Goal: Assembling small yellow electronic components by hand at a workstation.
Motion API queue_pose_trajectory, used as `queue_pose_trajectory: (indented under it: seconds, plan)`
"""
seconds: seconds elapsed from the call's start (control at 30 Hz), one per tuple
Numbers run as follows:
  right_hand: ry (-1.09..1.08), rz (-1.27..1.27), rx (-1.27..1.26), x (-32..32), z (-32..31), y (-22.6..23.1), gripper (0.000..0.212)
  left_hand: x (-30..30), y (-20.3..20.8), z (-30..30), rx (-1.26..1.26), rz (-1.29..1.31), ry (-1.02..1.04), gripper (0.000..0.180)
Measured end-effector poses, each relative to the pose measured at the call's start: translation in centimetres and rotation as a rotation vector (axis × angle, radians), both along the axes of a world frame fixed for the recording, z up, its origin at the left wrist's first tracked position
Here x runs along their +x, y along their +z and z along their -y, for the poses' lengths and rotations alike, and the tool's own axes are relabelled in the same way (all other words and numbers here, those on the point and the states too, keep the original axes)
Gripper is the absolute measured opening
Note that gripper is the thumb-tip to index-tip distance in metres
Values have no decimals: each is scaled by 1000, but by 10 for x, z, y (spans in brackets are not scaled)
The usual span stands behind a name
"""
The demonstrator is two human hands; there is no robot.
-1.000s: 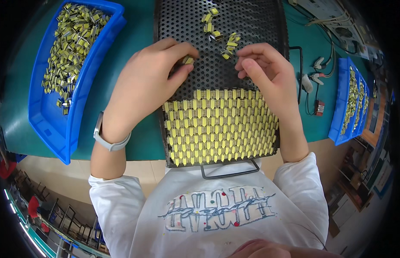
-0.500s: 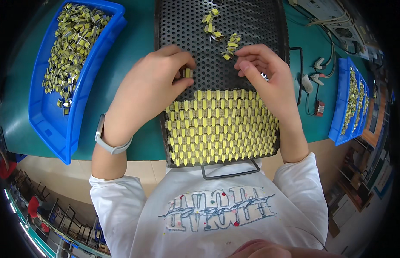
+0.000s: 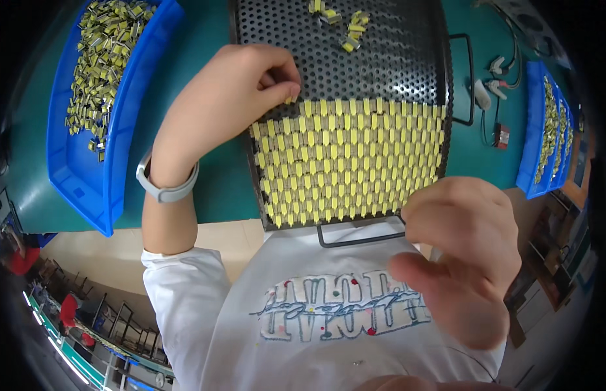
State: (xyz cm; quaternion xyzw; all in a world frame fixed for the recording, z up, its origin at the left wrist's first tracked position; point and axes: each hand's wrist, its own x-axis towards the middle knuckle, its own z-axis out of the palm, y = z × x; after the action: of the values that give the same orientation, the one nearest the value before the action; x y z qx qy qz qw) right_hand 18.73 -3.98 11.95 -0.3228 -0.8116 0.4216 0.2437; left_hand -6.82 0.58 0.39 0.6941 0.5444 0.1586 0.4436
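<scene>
A black perforated metal tray (image 3: 388, 72) lies in front of me, its near half covered by tight rows of small yellow-taped electronic components (image 3: 347, 156). My left hand (image 3: 247, 91) is at the tray's left edge, thumb and fingers pinched on one such component (image 3: 288, 100), mostly hidden by the fingertips, beside the end of the farthest row. My right hand (image 3: 469, 247) is raised close to the camera at the tray's near right corner; its thumb stands apart from the curled fingers and nothing shows between them. Several loose components (image 3: 355, 29) lie on the tray's far part.
A blue bin (image 3: 114, 176) heaped with components stands left on the green table (image 3: 218, 189). At right are another blue bin (image 3: 533, 137), clip leads (image 3: 495, 88) and a small red box (image 3: 503, 137). Wire handles (image 3: 472, 78) stick out from the tray's right and near sides.
My right hand has drawn back from the loose components toward me. My left hand has come down to the row's end with its component. The whole view has shifted somewhat.
</scene>
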Motion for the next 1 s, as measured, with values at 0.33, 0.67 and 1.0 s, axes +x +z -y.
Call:
queue_pose_trajectory:
  seconds: [0.33,0.67,1.0]
  plan:
    - [84,64,-120,-4,14,15,32,-4,-10,-1,-10,-8,-51,14]
    - [118,104,-157,-23,8,22,30,-5,-12,0,13,48,-85,15]
    - [134,142,-195,46,35,49,27,-8,-15,2,-12,52,-79,16]
